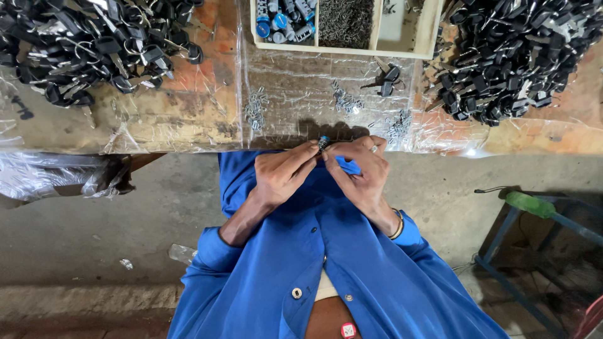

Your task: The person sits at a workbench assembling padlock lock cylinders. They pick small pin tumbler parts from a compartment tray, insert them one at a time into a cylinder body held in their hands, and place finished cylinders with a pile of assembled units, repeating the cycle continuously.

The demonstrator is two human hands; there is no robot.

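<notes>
Where the blue coat (326,263) ends at the table (188,119) edge, we find both hands raised together. The left hand (282,176) pinches a small cylinder (323,142) in closed fingertips; the right hand (361,169) is curled around a blue tool (347,166) touching it. Beyond them on the table lie pins (344,100), then a tray (433,28) flanked by black key heaps (515,50).

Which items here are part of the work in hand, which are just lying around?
In use: left hand and right hand pinching a small lock cylinder; blue tool in right hand.
Lying about: key piles, parts tray, loose pins, green-handled tool.
</notes>
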